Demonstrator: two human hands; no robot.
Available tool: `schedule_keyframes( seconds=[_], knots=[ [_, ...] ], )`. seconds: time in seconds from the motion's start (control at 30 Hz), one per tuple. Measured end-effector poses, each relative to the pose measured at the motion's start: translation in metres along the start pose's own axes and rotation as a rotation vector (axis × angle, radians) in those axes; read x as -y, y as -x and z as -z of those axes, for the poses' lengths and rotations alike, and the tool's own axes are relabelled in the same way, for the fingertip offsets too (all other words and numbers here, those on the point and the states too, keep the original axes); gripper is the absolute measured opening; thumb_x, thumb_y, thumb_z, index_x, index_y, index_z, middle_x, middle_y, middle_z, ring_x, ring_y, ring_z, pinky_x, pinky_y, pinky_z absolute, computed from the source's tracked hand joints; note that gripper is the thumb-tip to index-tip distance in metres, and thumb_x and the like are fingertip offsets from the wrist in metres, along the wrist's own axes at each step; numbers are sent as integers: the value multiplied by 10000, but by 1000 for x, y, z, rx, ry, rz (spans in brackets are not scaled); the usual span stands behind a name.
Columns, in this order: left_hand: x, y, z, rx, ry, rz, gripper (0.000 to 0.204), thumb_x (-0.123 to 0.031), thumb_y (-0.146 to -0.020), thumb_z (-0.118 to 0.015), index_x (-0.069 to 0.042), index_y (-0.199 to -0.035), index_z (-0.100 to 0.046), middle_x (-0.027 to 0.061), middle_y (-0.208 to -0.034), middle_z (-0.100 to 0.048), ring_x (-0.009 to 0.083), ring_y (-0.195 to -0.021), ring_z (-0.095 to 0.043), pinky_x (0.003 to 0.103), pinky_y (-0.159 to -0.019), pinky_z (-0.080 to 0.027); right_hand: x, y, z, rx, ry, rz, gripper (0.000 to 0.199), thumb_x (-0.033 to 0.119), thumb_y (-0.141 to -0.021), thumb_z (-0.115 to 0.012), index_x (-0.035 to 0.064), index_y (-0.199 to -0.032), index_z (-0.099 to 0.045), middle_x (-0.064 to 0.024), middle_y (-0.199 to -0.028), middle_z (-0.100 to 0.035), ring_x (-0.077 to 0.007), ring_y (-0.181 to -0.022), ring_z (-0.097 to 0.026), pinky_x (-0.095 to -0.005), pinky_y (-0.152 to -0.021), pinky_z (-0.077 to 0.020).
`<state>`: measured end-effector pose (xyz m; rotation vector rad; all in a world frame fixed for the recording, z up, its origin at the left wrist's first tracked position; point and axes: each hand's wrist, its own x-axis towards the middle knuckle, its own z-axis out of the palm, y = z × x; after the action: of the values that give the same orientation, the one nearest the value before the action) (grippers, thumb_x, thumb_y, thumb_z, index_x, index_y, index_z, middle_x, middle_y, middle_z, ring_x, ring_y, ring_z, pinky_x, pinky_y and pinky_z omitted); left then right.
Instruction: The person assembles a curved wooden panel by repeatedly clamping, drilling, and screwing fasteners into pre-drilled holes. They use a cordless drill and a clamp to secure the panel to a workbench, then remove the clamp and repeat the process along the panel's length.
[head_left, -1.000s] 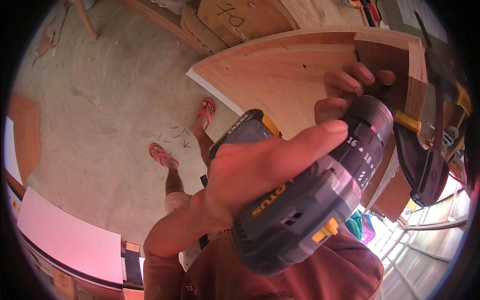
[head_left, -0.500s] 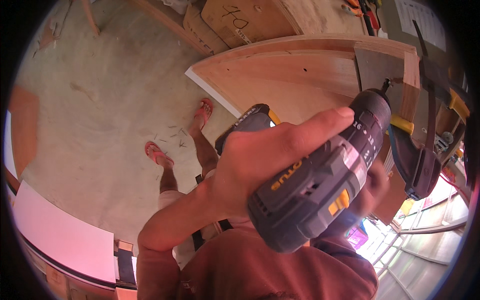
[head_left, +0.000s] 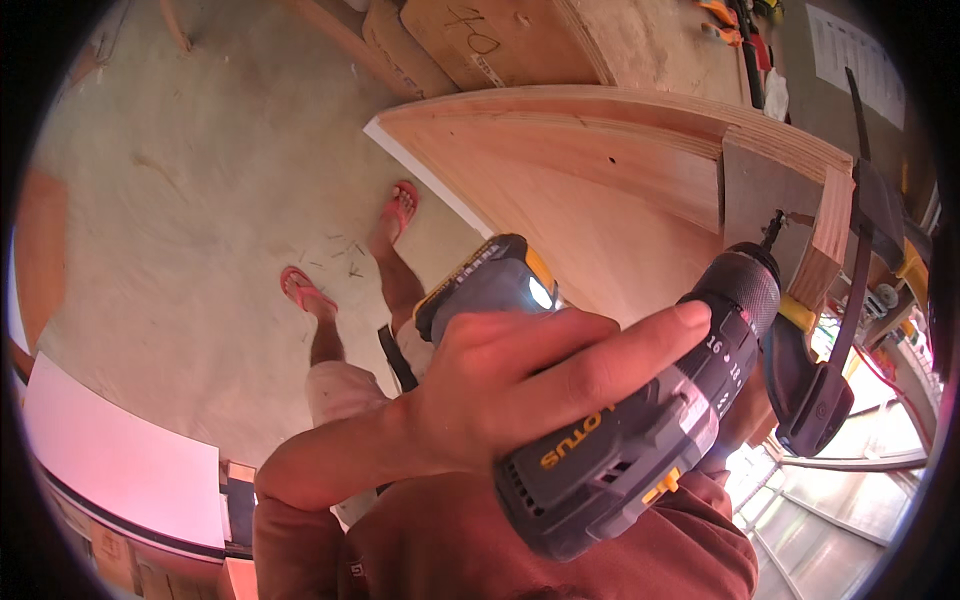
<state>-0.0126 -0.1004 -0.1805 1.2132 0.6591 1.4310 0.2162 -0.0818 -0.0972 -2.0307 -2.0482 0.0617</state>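
My left hand point(head_left: 530, 370) is closed around the grip of a black and grey cordless drill point(head_left: 620, 450), one finger stretched along its body toward the chuck. The drill's battery base shows beyond my knuckles, with a small light lit. From the chuck a dark bit point(head_left: 774, 230) points at the grey inner face near the corner of a plywood frame point(head_left: 600, 165); whether the tip touches it I cannot tell. A black bar clamp point(head_left: 812, 400) with yellow pads sits at that corner. Of my right arm point(head_left: 742, 425) only a part shows behind the drill, and its hand is hidden.
Cardboard boxes point(head_left: 490, 45) and boards stand behind the frame. Orange-handled tools point(head_left: 722, 22) lie at the upper right. A white-topped panel point(head_left: 120, 450) is at the lower left. Several nails or screws point(head_left: 345, 255) are scattered on the concrete floor point(head_left: 190, 200) near my sandalled feet.
The drill and my left hand sit lower in the view, as do the frame and boxes. My right hand, a blur beside the drill before, is now mostly hidden behind it.
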Motion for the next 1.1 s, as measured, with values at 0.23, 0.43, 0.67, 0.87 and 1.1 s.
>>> schedule_keyframes(
  seconds=[0.23,0.43,0.67,0.87,1.1],
  knots=[
    [8,-9,-22,-207,98,-8,638,-103,-797,-794,-17,-1405,-621,53,-722,-654,153,-546,-639,305,-507,-509,-3,-8,10,16,52,2,614,215,-955,-676,63,-1495,-427,-175,-1387,-554,-295,-1256,-556,-440,-1030,-464],
    [21,-6,-30,-239,65,-103,630,-125,-807,-789,18,-1394,-611,66,-738,-671,154,-548,-644,318,-510,-516,-4,-13,16,30,85,-3,652,192,-940,-693,49,-1510,-412,-184,-1394,-551,-299,-1259,-561,-436,-1041,-457],
    [18,-6,-33,-361,33,-98,614,-127,-821,-765,57,-1379,-590,142,-1058,-748,186,-654,-717,317,-573,-594,-10,-23,23,58,117,84,696,165,-923,-714,32,-1527,-394,-193,-1402,-547,-303,-1262,-565,-431,-1053,-450],
    [23,5,-14,-196,188,23,761,-80,-799,-823,21,-1483,-504,175,-1286,-702,232,-909,-773,327,-779,-631,-16,-16,31,51,200,70,736,142,-908,-731,18,-1542,-378,-202,-1409,-544,-306,-1266,-569,-427,-1064,-443],
    [19,3,-5,-162,111,65,785,-37,-778,-827,16,-1488,-497,168,-1335,-693,222,-1065,-749,313,-916,-579,-28,-9,36,54,275,187,968,298,-713,-884,-36,-1479,-396,-269,-1300,-537,-467,-1205,-561,-522,-1023,-466]
  ],
)
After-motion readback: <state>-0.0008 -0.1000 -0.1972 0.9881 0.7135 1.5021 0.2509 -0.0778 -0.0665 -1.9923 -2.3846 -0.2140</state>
